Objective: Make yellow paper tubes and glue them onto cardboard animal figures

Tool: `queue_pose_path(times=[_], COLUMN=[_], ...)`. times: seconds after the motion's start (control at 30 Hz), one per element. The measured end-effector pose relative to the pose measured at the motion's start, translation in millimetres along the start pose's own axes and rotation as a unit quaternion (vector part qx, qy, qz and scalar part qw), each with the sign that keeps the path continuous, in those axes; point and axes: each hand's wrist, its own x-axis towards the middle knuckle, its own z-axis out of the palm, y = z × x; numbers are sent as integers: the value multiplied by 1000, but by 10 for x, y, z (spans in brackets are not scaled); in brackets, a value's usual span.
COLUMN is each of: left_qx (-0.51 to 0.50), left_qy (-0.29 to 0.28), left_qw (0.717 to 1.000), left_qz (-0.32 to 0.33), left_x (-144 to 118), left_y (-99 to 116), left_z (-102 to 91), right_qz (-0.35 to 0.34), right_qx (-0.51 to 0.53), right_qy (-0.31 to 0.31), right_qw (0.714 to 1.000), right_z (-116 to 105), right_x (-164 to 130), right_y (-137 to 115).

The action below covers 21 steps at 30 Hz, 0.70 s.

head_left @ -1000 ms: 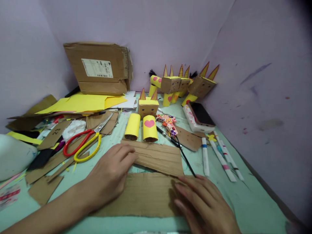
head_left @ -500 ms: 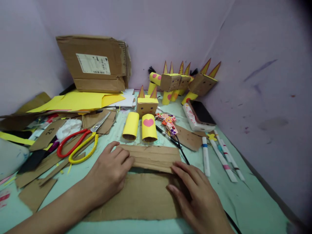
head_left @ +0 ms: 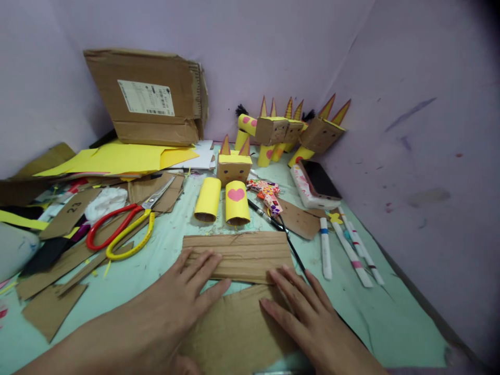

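The cardboard strip [head_left: 238, 255] is plain brown with faint ribbing; the larger cardboard sheet [head_left: 238, 333] below it is the same brown. The worktop [head_left: 351, 307] is pale mint green. 2 paper rolls [head_left: 222, 201] are yellow, 1 with a pink heart. The scissors [head_left: 121, 232] have 1 red and 1 yellow handle. Walls [head_left: 410, 130] are lilac.

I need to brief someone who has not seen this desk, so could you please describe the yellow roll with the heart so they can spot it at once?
Start at the ridged cardboard strip under the fingertips of the left hand and right hand. Just beyond its far edge lie two yellow paper rolls side by side. The heart roll is the right one, with a pink heart; the plain roll beside it has none.
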Motion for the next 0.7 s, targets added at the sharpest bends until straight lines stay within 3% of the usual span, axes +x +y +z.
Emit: queue_pose_path(times=[0.13,0.37,0.47,0.57,0.7], left_qx=[-11,39,54,63,60], left_qy=[9,8,32,59,129], left_qw=[1000,999,998,996,989], left_qz=[18,5,-6,29,42], left_x=[-22,-180,-277,-330,-355], left_y=[-70,10,36,-6,-53], left_z=[177,248,290,317,305], right_qz=[-6,34,58,90,34], right_qx=[-9,-46,-40,-46,-84], right_qy=[4,50,71,89,61], right_qw=[1000,997,995,991,994], right_z=[-44,-42,19,61,1], right_x=[61,82,49,-16,-106], right_y=[-7,-104,-157,-192,-151])
